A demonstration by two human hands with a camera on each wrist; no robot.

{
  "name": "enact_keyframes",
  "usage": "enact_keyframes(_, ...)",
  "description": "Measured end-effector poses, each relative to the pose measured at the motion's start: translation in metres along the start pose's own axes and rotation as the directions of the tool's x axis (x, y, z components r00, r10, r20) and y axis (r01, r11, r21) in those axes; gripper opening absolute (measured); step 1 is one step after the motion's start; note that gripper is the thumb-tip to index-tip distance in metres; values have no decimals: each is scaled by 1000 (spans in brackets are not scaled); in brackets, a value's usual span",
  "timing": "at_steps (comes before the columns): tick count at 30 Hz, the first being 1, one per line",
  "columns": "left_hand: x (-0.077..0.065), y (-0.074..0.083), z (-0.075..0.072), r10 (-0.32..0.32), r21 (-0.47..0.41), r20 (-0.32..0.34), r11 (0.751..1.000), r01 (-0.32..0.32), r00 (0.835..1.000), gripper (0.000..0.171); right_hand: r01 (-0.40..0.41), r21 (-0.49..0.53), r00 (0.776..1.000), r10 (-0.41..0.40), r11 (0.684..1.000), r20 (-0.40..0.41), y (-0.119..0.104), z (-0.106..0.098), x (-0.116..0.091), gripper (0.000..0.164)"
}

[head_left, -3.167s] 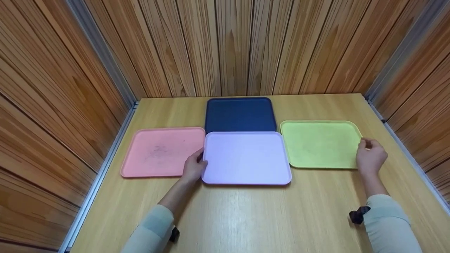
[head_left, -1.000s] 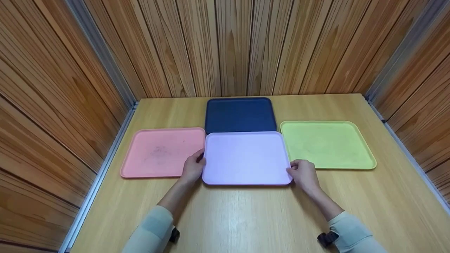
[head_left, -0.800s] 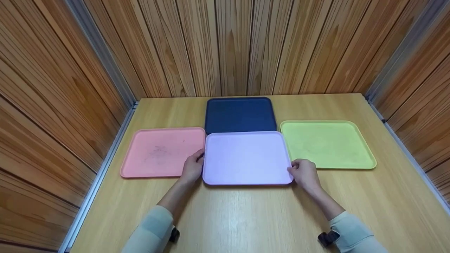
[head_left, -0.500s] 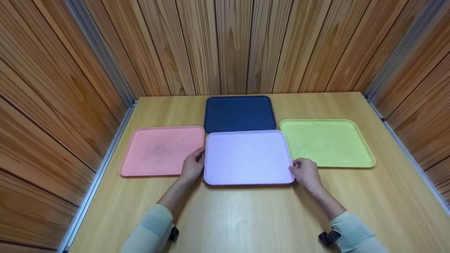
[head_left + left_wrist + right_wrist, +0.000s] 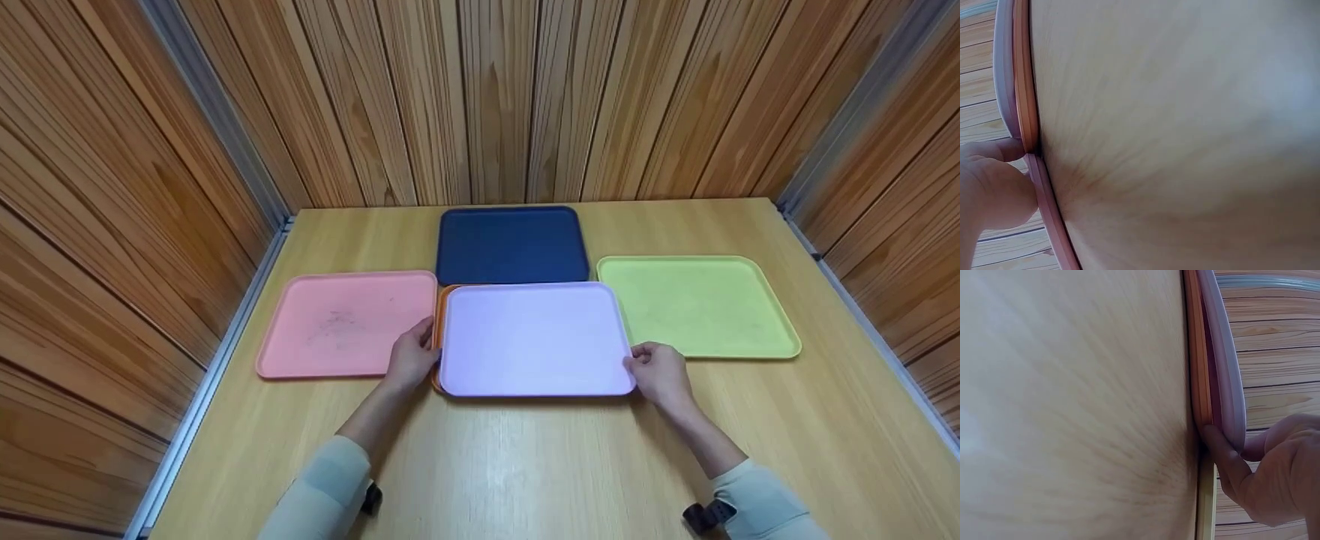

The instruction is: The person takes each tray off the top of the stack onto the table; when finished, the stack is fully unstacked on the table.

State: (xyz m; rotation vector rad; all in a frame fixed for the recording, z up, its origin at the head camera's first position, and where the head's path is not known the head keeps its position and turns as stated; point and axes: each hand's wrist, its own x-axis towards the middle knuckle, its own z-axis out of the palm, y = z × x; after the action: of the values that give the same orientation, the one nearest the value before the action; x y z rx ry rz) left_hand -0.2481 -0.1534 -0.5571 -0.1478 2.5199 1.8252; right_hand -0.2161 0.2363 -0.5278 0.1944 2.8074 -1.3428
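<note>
A lilac tray (image 5: 536,339) lies over an orange tray (image 5: 439,341), whose left rim shows as a strip. With fingers and thumb my right hand (image 5: 658,373) pinches the lilac tray's right rim near its front corner. In the right wrist view, one fingertip sits at the dark gap between the lilac and orange rims. My left hand (image 5: 410,360) touches the seam between the orange tray and the pink tray (image 5: 349,322). In the left wrist view its thumb (image 5: 999,149) meets the orange and lilac rims, while the other fingers overlap the pink rim; I cannot tell whether they pinch anything.
A dark blue tray (image 5: 512,246) lies behind the lilac one, and a green tray (image 5: 705,307) borders it on the right. All are on a wooden table (image 5: 495,465). Wood-panelled walls (image 5: 495,97) with grey metal corner strips enclose the back and sides.
My right hand has left the green tray's right rim and taken the lilac tray's right rim. The lilac tray has slid slightly right, uncovering the orange rim. My left hand has hardly moved.
</note>
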Motion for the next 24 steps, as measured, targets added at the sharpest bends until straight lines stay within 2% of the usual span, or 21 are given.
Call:
enact_keyframes(3,-1,0,0,-15,-3,13,1000,15,1000,66,-10,13,1000,10,1000,-2,3,-3,-2,23)
enact_keyframes(8,0,1,-1,-40,45,9,998,40,999,66,-32,64,999,33,997,-15,14,-10,-6,23)
enact_keyframes(13,3,3,0,-123,105,0,987,122,992,66,-46,97,998,49,994,-30,28,-20,-12,26)
enact_keyframes(18,4,7,2,-193,95,-10,977,193,981,67,-85,136,996,88,987,-14,39,-32,-20,28)
enact_keyframes(21,3,8,2,-174,91,-14,980,174,985,68,-118,163,993,118,980,5,46,-41,-25,31)
enact_keyframes(24,2,7,2,-111,112,-18,987,112,994,69,-154,192,988,152,969,24,54,-52,-30,34)
